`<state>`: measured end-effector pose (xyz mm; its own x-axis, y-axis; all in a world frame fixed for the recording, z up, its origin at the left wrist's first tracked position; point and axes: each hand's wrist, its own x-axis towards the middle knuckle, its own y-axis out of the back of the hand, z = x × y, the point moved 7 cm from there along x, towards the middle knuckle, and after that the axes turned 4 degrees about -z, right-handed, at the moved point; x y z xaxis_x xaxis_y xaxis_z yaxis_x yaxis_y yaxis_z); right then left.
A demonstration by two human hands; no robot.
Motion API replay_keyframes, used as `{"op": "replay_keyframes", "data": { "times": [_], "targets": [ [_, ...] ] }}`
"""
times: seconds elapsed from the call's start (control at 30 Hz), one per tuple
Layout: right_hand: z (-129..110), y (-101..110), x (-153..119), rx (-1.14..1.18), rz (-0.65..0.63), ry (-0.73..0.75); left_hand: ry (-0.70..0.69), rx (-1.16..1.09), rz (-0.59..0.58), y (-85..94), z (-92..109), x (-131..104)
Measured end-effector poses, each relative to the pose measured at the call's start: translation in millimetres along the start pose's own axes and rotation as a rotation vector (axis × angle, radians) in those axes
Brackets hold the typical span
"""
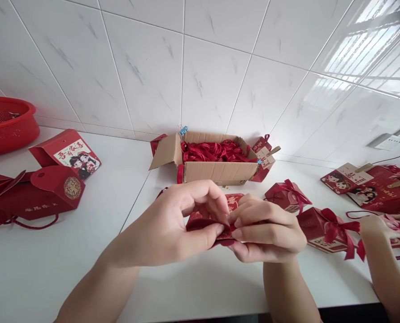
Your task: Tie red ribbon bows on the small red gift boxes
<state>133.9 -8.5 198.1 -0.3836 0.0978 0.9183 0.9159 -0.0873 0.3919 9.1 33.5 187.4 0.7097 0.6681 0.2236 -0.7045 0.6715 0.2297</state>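
Note:
In the middle of the head view, a red gift box (234, 200) with gold print is partly covered by my fingers. My left hand (176, 226) pinches its dark red upper flaps between thumb and fingertips. Opposite it, my right hand (270, 231) has its fingers closed on the right side of the same flaps, close to my left thumb. The lower part of the box is largely hidden. Just behind stands an open cardboard carton (220, 172) filled with loose dark red ribbons (216, 151).
On the right sit red gift boxes with ribbon bows (332, 229), and another person's hand (376, 229) holds one there. Larger red boxes (54, 190) stand at the left, near a red plastic basket (10, 134). A white tiled wall (153, 67) bounds the white table (89, 264).

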Motion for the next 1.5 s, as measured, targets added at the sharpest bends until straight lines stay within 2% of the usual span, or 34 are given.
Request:
{"op": "replay_keyframes", "data": {
  "times": [0.3,0.47,0.57,0.73,0.9,1.0,1.23,1.5],
  "targets": [
    [-1,-3,1,-0.020,-0.018,-0.014,-0.068,0.060,0.045,4.5,0,1],
    [0,-1,1,-0.033,0.021,-0.014,-0.185,0.297,0.013,5.5,13,-4],
    [2,1,0,-0.092,0.041,-0.049,-0.249,0.430,0.050,7.1,18,-8],
    [3,3,-3,-0.182,0.041,-0.075,-0.277,0.411,0.113,9.1,20,-12],
    [-2,2,-2,-0.234,-0.007,0.010,-0.257,0.448,0.022,4.5,23,-11],
    [-4,3,-1,-0.264,0.008,0.048,-0.247,0.487,-0.025,1.3,19,-11],
    [-3,2,1,-0.289,0.011,0.066,-0.359,0.575,0.112,2.3,15,-13],
    [-2,2,2,-0.276,0.014,0.042,-0.396,0.616,0.151,4.6,18,-13]
  ]
}}
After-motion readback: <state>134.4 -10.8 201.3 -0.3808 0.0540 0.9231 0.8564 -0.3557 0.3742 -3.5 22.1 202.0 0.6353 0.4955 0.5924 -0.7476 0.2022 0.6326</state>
